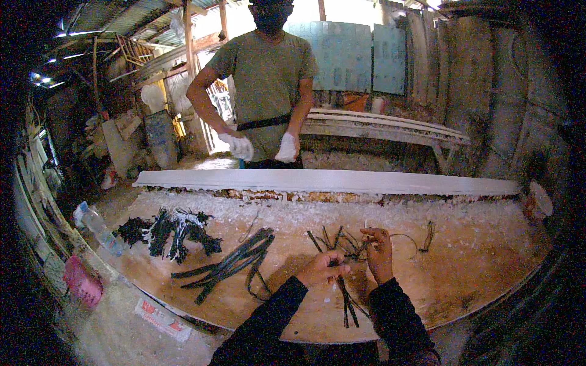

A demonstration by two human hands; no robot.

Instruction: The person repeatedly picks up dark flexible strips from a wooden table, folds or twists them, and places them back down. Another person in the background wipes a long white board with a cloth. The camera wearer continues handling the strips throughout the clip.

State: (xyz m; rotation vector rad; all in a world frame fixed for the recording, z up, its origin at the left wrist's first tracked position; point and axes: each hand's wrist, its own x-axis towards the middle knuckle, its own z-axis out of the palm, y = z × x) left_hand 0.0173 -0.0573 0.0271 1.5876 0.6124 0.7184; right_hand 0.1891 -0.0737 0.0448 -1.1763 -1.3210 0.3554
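My left hand (322, 269) is closed around a small bunch of thin dark strips (345, 302), whose ends stick out below it toward the table's near edge. More dark strips (329, 239) fan out just beyond the fingers. Close by on the right, my right hand (379, 253) has its fingers bent together among the strands; what they pinch is too small to make out. A thin curved strand (410, 236) lies right of this hand, near a short dark piece (429, 236). Left of my hands rests a loose bundle of flat dark strips (229, 265).
Frayed black fibre bunches (174, 233) with white smears lie on the wooden tabletop (476, 262). A long white-coated beam (323, 181) spans the back. Beyond it stands a person (265, 91) in white gloves. A clear bottle (101, 230) and a pink object (82, 280) are at left.
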